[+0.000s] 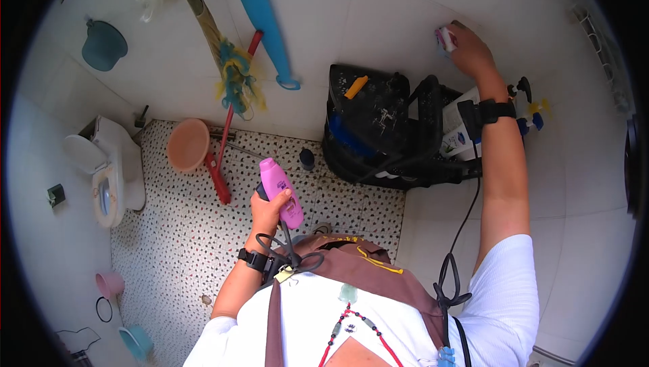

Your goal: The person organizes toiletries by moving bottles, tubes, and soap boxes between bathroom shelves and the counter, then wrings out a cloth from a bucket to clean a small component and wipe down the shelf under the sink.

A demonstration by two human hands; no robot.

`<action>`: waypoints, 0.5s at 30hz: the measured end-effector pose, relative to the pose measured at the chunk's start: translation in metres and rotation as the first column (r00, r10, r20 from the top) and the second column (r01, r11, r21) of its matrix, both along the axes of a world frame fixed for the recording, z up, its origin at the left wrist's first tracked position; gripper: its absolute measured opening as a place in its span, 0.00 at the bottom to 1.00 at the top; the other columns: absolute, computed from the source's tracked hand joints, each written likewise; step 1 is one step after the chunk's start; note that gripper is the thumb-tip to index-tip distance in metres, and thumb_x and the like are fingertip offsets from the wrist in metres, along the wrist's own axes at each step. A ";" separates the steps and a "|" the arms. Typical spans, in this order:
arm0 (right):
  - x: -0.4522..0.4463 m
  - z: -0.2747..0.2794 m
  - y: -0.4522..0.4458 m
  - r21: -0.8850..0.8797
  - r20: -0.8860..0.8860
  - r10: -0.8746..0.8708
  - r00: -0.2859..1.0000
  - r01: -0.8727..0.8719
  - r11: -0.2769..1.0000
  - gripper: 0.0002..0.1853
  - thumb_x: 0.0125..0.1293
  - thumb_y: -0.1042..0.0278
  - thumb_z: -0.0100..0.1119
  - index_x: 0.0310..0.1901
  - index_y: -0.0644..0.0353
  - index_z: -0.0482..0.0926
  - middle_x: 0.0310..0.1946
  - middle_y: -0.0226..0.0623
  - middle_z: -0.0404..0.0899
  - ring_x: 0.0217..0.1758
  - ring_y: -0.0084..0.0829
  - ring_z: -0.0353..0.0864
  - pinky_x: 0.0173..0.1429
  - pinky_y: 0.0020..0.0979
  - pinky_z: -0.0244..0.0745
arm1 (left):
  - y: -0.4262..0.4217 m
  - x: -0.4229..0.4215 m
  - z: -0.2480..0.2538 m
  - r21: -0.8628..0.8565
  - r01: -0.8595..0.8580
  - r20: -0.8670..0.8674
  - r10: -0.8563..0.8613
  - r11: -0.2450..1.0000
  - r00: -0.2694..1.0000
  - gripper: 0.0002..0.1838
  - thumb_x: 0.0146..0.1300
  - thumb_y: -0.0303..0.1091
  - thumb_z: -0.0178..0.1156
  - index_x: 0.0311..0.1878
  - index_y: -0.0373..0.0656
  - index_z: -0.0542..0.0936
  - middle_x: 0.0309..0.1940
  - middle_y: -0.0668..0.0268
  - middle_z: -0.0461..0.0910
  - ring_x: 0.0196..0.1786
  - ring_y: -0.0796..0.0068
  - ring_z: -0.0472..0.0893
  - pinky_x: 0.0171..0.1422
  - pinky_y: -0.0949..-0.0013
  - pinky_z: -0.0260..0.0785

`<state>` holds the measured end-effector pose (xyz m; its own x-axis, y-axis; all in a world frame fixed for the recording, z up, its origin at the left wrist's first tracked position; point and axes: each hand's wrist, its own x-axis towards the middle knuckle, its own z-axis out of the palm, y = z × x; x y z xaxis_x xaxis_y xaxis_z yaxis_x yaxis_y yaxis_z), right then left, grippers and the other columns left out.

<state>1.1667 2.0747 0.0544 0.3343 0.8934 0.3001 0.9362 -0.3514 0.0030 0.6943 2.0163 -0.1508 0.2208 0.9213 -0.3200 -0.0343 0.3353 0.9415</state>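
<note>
My left hand [268, 209] is closed around a pink bottle [281, 188], which tilts over the spotted floor with its cap end up and to the left. My right arm reaches far out to the upper right. At its end my right hand [472, 52] grips a small white-and-pink item [446, 39] close to the tiled wall; its kind is too small to make out. Below that hand stand a black bulky case [368, 120] and a white container [461, 127] with a printed label. A dark bottle [307, 158] is on the floor beside the case.
A toilet [120, 164] with raised lid stands at the left. Near it are an orange basin [188, 145] and a red-handled tool [218, 181]. A mop [236, 73] and a blue long-handled item [263, 22] are at the wall. A teal basin [137, 341] lies lower left.
</note>
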 end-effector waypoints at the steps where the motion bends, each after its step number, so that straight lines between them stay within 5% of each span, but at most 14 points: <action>1: -0.005 -0.003 -0.001 -0.003 -0.007 -0.004 1.000 0.004 1.000 0.23 0.58 0.69 0.51 0.57 0.51 0.73 0.52 0.44 0.76 0.55 0.46 0.76 0.56 0.41 0.72 | -0.001 -0.002 -0.001 0.001 0.000 -0.020 0.000 1.000 1.000 0.13 0.52 0.32 0.68 0.38 0.36 0.79 0.29 0.66 0.80 0.30 0.77 0.79 0.37 0.73 0.73; 3: -0.016 -0.006 0.000 -0.112 0.282 -0.065 0.957 0.100 0.989 0.20 0.57 0.70 0.51 0.54 0.51 0.76 0.49 0.44 0.76 0.55 0.46 0.76 0.56 0.43 0.72 | -0.005 -0.003 0.003 -0.001 0.000 -0.006 0.000 1.000 1.000 0.13 0.52 0.32 0.68 0.38 0.36 0.79 0.29 0.66 0.80 0.30 0.77 0.79 0.37 0.72 0.73; 6: -0.044 -0.008 0.006 0.003 0.315 0.000 0.949 -0.001 1.000 0.22 0.57 0.71 0.51 0.55 0.51 0.75 0.49 0.44 0.76 0.55 0.46 0.75 0.57 0.43 0.71 | -0.004 0.002 0.004 0.025 -0.035 0.026 0.034 0.999 0.999 0.12 0.53 0.32 0.68 0.37 0.36 0.79 0.29 0.66 0.80 0.29 0.77 0.79 0.36 0.72 0.73; 10: -0.107 -0.065 0.037 -0.152 -0.058 0.342 0.938 -0.347 0.925 0.21 0.57 0.75 0.51 0.54 0.52 0.76 0.51 0.44 0.74 0.56 0.45 0.74 0.58 0.41 0.71 | -0.012 -0.004 -0.002 -0.009 0.002 0.003 -0.002 1.000 1.000 0.12 0.53 0.32 0.68 0.36 0.36 0.79 0.28 0.67 0.80 0.29 0.77 0.79 0.36 0.73 0.73; 15: -0.134 -0.179 0.072 -0.282 -0.041 0.385 0.922 -0.380 0.881 0.18 0.60 0.72 0.52 0.53 0.55 0.77 0.51 0.44 0.74 0.56 0.45 0.73 0.60 0.41 0.70 | -0.016 -0.015 -0.012 0.046 -0.029 -0.050 0.032 0.999 0.998 0.16 0.51 0.33 0.69 0.40 0.36 0.77 0.30 0.66 0.79 0.31 0.77 0.78 0.39 0.72 0.73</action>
